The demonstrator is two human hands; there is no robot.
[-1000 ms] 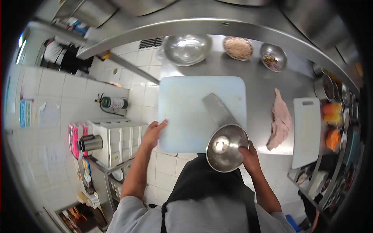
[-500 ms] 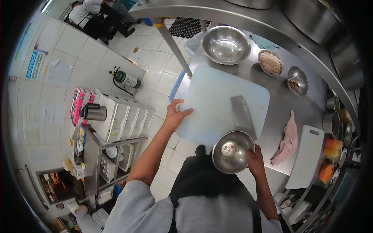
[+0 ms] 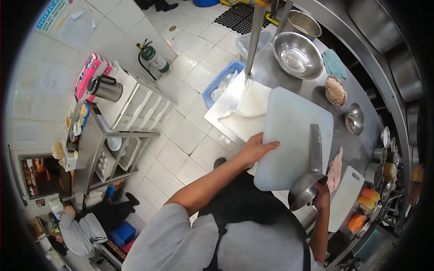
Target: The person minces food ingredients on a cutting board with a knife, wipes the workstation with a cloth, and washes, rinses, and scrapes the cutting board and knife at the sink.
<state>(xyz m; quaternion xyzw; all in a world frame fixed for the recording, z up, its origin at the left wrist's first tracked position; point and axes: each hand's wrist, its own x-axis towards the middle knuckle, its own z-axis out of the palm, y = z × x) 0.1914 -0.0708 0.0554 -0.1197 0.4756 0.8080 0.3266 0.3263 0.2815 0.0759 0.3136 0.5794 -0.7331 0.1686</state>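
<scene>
My left hand [image 3: 258, 150] grips the left edge of a large whitish cutting board [image 3: 289, 135], thumb on top and the other fingers partly hidden at its edge. My right hand [image 3: 322, 196] is closed on the rim of a steel bowl [image 3: 304, 190], tilted on its side near the board's front corner. A wide-bladed knife [image 3: 316, 149] lies along the board's right side; its handle is hidden behind the bowl. Left of the board, a folded white cloth [image 3: 253, 100] rests on the steel table [image 3: 217, 118].
Behind the board stand a large steel bowl [image 3: 297, 55], a bowl of pale chopped food [image 3: 335, 91] and a smaller bowl [image 3: 355, 119]. A pink cloth [image 3: 335, 169] and white board [image 3: 347, 198] lie right. A blue bin [image 3: 209, 95] stands left; a person [image 3: 83, 228] is lower left.
The cutting board has shifted right relative to the table, uncovering the white cloth. My left hand moved with its edge. The bowl in my right hand has tipped onto its side. The view has turned.
</scene>
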